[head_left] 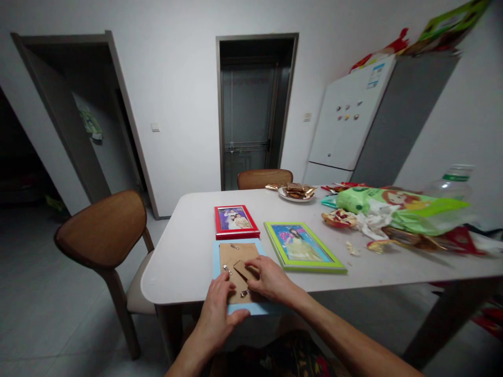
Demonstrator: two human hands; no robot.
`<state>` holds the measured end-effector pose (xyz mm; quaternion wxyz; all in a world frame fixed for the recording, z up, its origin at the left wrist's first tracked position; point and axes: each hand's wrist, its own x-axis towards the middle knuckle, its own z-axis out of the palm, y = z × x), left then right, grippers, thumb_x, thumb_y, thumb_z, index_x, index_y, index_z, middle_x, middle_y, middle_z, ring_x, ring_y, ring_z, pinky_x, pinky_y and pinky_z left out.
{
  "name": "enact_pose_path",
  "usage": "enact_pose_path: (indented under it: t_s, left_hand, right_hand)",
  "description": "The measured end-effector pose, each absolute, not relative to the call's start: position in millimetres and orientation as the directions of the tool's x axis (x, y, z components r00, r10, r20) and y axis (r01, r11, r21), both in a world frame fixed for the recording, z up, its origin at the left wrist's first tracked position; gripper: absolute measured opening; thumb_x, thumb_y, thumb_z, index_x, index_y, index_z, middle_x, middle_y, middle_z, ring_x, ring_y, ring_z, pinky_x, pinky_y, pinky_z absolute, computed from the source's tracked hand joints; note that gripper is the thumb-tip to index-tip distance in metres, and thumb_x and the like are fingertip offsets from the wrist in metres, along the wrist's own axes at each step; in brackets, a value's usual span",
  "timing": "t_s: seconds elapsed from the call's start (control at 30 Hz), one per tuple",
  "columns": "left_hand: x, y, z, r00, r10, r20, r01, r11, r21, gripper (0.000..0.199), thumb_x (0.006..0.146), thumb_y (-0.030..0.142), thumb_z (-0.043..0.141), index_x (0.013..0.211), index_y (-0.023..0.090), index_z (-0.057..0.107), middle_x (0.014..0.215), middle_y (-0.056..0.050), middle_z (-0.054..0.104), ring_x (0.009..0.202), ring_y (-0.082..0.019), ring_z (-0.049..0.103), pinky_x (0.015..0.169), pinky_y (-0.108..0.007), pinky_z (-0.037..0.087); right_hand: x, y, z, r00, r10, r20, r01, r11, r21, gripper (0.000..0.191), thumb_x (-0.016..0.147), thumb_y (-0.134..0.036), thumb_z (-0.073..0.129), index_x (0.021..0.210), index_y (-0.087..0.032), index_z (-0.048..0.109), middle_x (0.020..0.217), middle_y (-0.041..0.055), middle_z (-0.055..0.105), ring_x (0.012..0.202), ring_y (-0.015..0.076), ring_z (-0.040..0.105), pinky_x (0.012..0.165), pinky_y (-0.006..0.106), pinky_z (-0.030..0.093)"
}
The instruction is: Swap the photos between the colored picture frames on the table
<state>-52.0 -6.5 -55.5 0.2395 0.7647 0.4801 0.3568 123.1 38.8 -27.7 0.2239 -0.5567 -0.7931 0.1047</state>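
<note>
A light blue picture frame (216,262) lies face down at the near table edge, its brown backing board (228,255) up. Small metal clips (227,268) show on the board. My right hand (271,280) pinches the brown stand flap (244,271), which is tilted up a little from the backing. On the frame's left near corner rests my left hand (220,303), fingers apart and thumb stretched along the blue border. Beyond it lies a red picture frame (217,225) with a group photo. To the right is a lime green picture frame (275,246) with a photo of a person in a dress.
A plate (283,195) of wrapped snacks stands at the table's back. Snack bags (408,207), crumpled tissue (373,222) and a clear plastic bottle (451,183) crowd the right side. Wooden chairs (106,230) stand left and behind the white table (181,251).
</note>
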Motion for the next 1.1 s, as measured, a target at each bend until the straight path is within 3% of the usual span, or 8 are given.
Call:
enact_pose_path:
  t_s: [0.07, 0.2, 0.3, 0.43, 0.63, 0.8, 0.97, 1.1]
  left_hand:
    - [-54, -2, -52, 0.166, 0.932, 0.323, 0.484, -0.362, 0.797, 0.039, 0.066, 0.024, 0.059, 0.102, 0.018, 0.047, 0.130, -0.014, 0.035, 0.120, -0.024, 0.033, 0.097, -0.043, 0.028]
    - [-60, 10, -45, 0.027, 0.976, 0.215, 0.134, -0.217, 0.967, 0.036, 0.072, 0.029, 0.051, 0.105, 0.017, 0.042, 0.107, -0.010, 0.056, 0.098, -0.021, 0.054, 0.084, -0.036, 0.042]
    - [-76, 17, -39, 0.005, 0.998, 0.058, -0.143, -0.056, 0.988, 0.042, 0.068, 0.030, 0.055, 0.104, 0.017, 0.040, 0.083, -0.003, 0.063, 0.070, -0.017, 0.062, 0.063, -0.029, 0.049]
    - [-113, 24, -35, -0.078, 0.995, -0.060, -0.219, 0.042, 0.975, 0.044, 0.062, 0.022, 0.060, 0.101, 0.018, 0.042, 0.067, 0.003, 0.060, 0.053, -0.011, 0.058, 0.050, -0.021, 0.045]
    - [-149, 29, -38, -0.126, 0.982, -0.138, -0.137, 0.120, 0.983, 0.037, 0.060, 0.020, 0.060, 0.094, 0.017, 0.048, 0.067, 0.002, 0.060, 0.052, -0.011, 0.057, 0.047, -0.020, 0.042]
    - [-160, 33, -41, -0.138, 0.985, -0.103, 0.007, 0.105, 0.994, 0.038, 0.059, 0.028, 0.062, 0.093, 0.015, 0.051, 0.066, 0.001, 0.061, 0.055, -0.013, 0.058, 0.051, -0.021, 0.042]
    - [-179, 44, -49, -0.200, 0.980, -0.003, 0.308, 0.065, 0.949, 0.039, 0.056, 0.032, 0.062, 0.090, 0.015, 0.052, 0.068, -0.002, 0.062, 0.067, -0.020, 0.061, 0.060, -0.029, 0.046]
    - [-164, 42, -46, -0.291, 0.930, 0.225, 0.517, -0.045, 0.855, 0.033, 0.060, 0.028, 0.059, 0.091, 0.019, 0.053, 0.100, -0.008, 0.058, 0.105, -0.027, 0.049, 0.087, -0.040, 0.038]
  right_hand:
    - [121, 39, -19, -0.278, 0.926, 0.254, 0.833, 0.364, -0.416, 0.033, 0.062, -0.022, 0.054, 0.094, -0.019, 0.062, 0.089, 0.0071, 0.058, 0.081, 0.0177, 0.052, 0.072, 0.024, 0.038]
    - [108, 29, 2, -0.298, 0.909, 0.292, 0.800, 0.405, -0.442, 0.034, 0.062, -0.025, 0.056, 0.095, -0.019, 0.061, 0.090, 0.0072, 0.058, 0.083, 0.0184, 0.052, 0.072, 0.025, 0.038]
    - [100, 26, 7, -0.327, 0.890, 0.318, 0.732, 0.451, -0.510, 0.036, 0.067, -0.029, 0.054, 0.102, -0.019, 0.058, 0.095, 0.0071, 0.058, 0.085, 0.0175, 0.052, 0.075, 0.026, 0.038]
    - [118, 37, -6, -0.206, 0.925, 0.318, 0.801, 0.346, -0.488, 0.035, 0.073, -0.030, 0.048, 0.103, -0.016, 0.057, 0.093, 0.0084, 0.058, 0.082, 0.0167, 0.053, 0.074, 0.026, 0.038]
    - [152, 49, -39, -0.052, 0.986, 0.160, 0.942, 0.102, -0.320, 0.042, 0.070, -0.027, 0.049, 0.109, -0.011, 0.052, 0.096, 0.0140, 0.058, 0.089, 0.0225, 0.053, 0.076, 0.029, 0.036]
    - [152, 54, -47, -0.036, 0.988, 0.148, 0.937, 0.085, -0.340, 0.048, 0.068, -0.020, 0.046, 0.114, -0.009, 0.045, 0.101, 0.0154, 0.058, 0.093, 0.0225, 0.053, 0.078, 0.029, 0.036]
    - [154, 56, -38, 0.099, 0.986, 0.136, 0.785, 0.007, -0.619, 0.055, 0.063, -0.017, 0.045, 0.117, -0.007, 0.042, 0.098, 0.0137, 0.060, 0.085, 0.0205, 0.056, 0.074, 0.028, 0.040]
    - [152, 47, -22, 0.105, 0.988, -0.110, 0.329, -0.139, -0.934, 0.065, 0.064, -0.015, 0.038, 0.128, -0.012, 0.026, 0.088, 0.0072, 0.063, 0.066, 0.0162, 0.060, 0.060, 0.026, 0.045]
